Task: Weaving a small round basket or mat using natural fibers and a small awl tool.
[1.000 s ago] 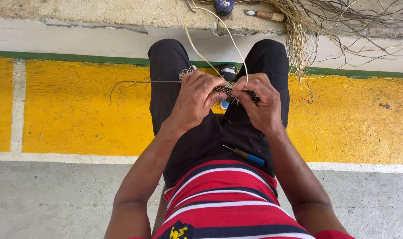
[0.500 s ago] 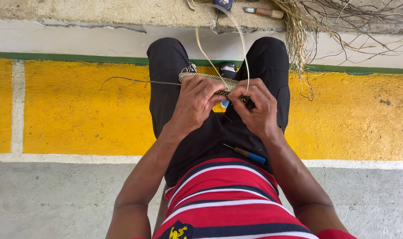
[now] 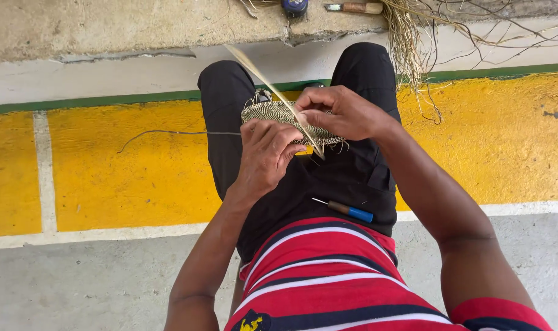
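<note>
While the small woven piece (image 3: 285, 117) rests over the person's black-trousered knees, both hands work at its near edge. From where I stand, the left hand (image 3: 265, 156) closes its grip on the rim just below the weave's middle, thumb and fingers pinching it steady. The right hand (image 3: 343, 111), at the weave's right end, has its grip shut on a flat pale strand (image 3: 273, 89) that runs up and away from the weave toward the concrete ledge (image 3: 138, 27). A thin dark fibre (image 3: 169, 132) trails off to the left of the weave.

To my eye, this looks like a stitch being drawn tight. Doing it well means 1 hand holding the coil firm while the other pulls the strand evenly, flat and untwisted, so the row sits close to the last. A blue-handled awl (image 3: 347, 210) lies on the lap, nearer the body than the weave. Loose dry fibres (image 3: 414, 43) hang beyond it, on the right.
</note>
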